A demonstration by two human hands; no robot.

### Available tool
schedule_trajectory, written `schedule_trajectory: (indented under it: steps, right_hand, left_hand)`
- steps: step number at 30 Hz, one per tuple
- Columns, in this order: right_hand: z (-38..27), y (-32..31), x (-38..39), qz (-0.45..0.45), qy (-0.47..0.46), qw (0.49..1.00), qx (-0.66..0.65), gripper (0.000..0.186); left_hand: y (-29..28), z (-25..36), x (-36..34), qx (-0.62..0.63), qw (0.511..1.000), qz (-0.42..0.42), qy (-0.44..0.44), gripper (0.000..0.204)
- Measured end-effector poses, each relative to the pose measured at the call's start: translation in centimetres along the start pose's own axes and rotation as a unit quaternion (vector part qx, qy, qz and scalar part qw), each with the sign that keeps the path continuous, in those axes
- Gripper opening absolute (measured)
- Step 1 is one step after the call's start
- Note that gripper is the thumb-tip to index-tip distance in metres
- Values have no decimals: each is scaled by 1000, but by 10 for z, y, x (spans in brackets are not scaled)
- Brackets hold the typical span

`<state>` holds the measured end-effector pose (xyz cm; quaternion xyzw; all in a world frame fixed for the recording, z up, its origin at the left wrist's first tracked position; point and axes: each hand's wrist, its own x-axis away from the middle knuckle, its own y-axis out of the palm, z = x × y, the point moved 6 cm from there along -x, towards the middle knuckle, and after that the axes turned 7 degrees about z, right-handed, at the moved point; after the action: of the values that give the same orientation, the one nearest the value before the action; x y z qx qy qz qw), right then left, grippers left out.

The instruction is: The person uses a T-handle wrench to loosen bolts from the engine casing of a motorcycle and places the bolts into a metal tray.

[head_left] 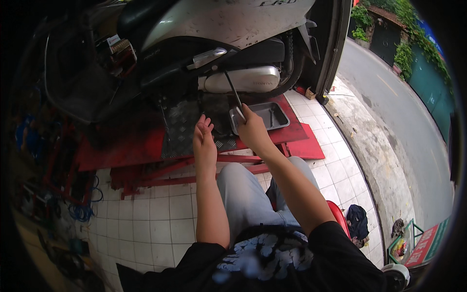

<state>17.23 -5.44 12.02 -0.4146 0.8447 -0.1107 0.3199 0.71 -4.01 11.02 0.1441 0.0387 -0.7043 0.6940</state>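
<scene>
My right hand [251, 127] is closed around a long thin dark rod-like tool [232, 88]. Its far end slants up toward the silver engine cover [243, 80] of a scooter, and a shiny metal part shows beside my fingers. I cannot tell whether the tip touches the cover. To the left of it, my left hand [204, 137] hovers over the black tread plate [182, 129] with its fingers loosely apart and nothing in them. A grey metal tray [282, 119], partly behind my right hand, rests on the red lift table [304, 127] and holds a small tool.
The scooter's silver body [219, 24] rises above the lift. My knees [241, 182] are close to the lift's near edge. Blue hose [81, 211] lies coiled on the tiled floor at left. A red stool [338, 214] is under me, with dark cloth [357, 221] beside it. A street [389, 92] runs along the right.
</scene>
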Motion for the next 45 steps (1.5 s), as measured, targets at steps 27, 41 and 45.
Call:
schedule_trajectory:
  steps: [27,41,45]
  right_hand:
    - [-43,1,0,14,-167,913,371,63]
    - [17,4,-1,-111,237,797,-544,63]
    - [28,0,0,-122,254,781,-557,53]
  left_hand:
    - [5,6,8,-25,1000,-12,1,81]
    - [54,-23,12,37,989,-140,40,68]
    - [64,-27,-39,114,980,-142,-79,75]
